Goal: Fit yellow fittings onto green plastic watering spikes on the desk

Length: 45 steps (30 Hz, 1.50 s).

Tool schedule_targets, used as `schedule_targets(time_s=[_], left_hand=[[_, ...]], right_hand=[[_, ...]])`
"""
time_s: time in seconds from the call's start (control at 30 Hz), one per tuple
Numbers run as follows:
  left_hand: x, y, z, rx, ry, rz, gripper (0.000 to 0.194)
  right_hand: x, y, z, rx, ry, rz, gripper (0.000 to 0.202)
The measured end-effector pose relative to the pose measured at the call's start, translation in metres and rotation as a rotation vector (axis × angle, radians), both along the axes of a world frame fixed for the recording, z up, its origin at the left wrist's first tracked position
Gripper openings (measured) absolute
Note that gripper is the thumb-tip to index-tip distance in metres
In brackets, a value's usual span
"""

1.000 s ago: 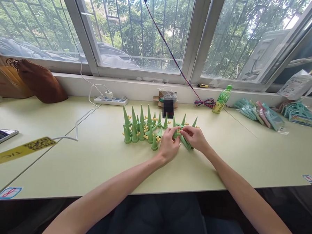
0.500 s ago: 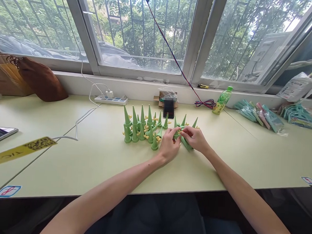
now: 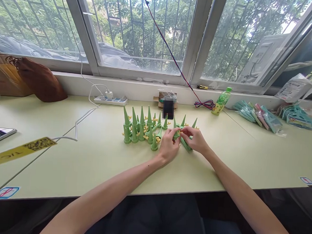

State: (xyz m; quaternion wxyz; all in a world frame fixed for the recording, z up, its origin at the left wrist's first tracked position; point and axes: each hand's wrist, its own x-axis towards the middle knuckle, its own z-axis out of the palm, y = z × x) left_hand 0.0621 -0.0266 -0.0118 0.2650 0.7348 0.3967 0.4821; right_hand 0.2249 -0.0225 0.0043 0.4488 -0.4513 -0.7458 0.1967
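Note:
My left hand [image 3: 169, 144] is closed around a green plant watering spike [image 3: 175, 134], much of it hidden by the fingers. At the spike's side, my right hand [image 3: 196, 139] pinches a small yellow valve [image 3: 179, 132]; whether it is fully seated in the spike cannot be made out. Left of my hands stand several green watering spikes [image 3: 135, 133] with yellow valves, points up, in a loose group. A few more spikes [image 3: 183, 121] stand just behind my hands, and other green pieces [image 3: 186, 144] lie under my right hand.
Behind the spikes are a small box [image 3: 168, 96] with a blurred dark object and a power strip [image 3: 111, 100]. A green drink bottle [image 3: 221, 101] and bagged teal and pink items [image 3: 263, 117] are at right. A phone [image 3: 0, 136] and brown pouch [image 3: 41, 79] are at left.
Both hands stay at the same spot on the spike and valve, with only slight finger movement. The whole view has shifted very slightly.

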Motion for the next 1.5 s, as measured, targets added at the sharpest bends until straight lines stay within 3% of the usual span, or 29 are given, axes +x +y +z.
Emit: schedule_targets(time_s=[1.23, 1.5], left_hand=[[-0.0021, 0.0013, -0.0033, 0.02, 0.023, -0.008, 0.035], [-0.0042, 0.0023, -0.0043, 0.048, 0.029, -0.012, 0.035]], right_hand=[[-0.0002, 0.0042, -0.0021, -0.008, -0.071, -0.056, 0.031], [0.0004, 0.0081, -0.0026, -0.037, 0.032, -0.094, 0.054]])
